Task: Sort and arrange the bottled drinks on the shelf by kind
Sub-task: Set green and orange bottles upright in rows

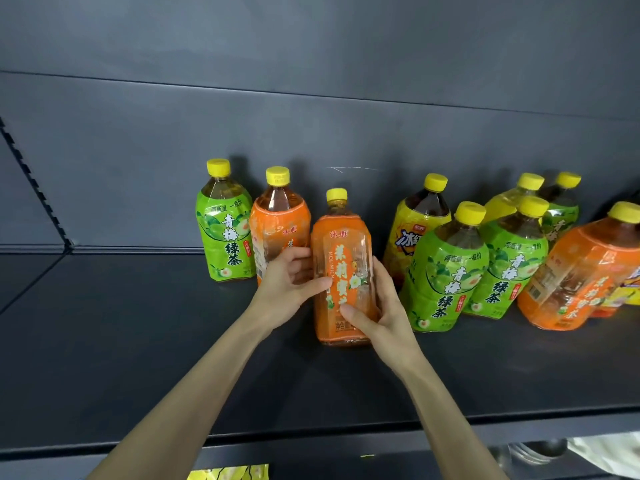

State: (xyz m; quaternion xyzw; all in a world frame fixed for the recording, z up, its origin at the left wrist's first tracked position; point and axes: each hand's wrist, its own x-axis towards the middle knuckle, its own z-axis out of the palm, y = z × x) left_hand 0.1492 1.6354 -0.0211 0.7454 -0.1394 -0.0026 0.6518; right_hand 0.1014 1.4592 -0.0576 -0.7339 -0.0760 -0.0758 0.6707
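Observation:
An orange-labelled tea bottle [341,247] with a yellow cap stands upright mid-shelf. My left hand [289,285] grips its left side and my right hand [375,306] grips its right side low down. Just behind to the left stands a second orange bottle [277,220], and left of that a green-labelled bottle [223,226]. To the right is a mixed cluster: a yellow-labelled bottle [417,223], two green bottles [446,271] [510,268] in front, another orange bottle [585,271] and more bottles behind.
The dark grey shelf board [138,341] runs wide to the left and front of the bottles, ending in a front lip [311,434]. The back panel [311,126] rises behind. Yellow packaging [228,472] shows on a lower level, and pale wrapped goods [602,452] lie at the bottom right.

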